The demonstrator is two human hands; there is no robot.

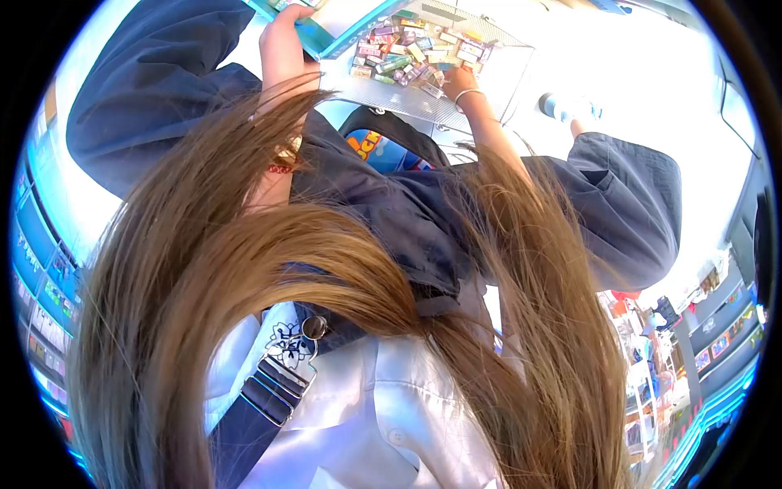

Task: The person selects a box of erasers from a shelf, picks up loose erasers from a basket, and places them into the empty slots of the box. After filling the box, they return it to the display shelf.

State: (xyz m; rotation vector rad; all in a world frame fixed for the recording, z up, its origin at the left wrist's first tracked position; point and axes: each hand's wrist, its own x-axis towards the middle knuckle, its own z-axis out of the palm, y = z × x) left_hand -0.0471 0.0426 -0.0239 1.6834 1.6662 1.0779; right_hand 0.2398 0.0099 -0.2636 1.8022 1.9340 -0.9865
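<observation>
At the top of the view, my left hand (281,41) is closed on the side of a blue open box (316,37), partly cut off by the frame edge. Small packs show inside it. The box leans over the left part of a wire mesh basket (515,75). A heap of small colourful packs (399,53) lies in the basket. My right hand (463,83) reaches over the basket's near side, its fingers bent together at the heap's right edge. What sits between those fingers is too small to make out.
Below the basket is a dark bag with a bright blue and yellow print (379,149). Two feet in white shoes (562,106) show on the pale floor at right. Shelves (49,285) line the left; a stocked rack (652,383) stands at right. Long hair covers much of the view.
</observation>
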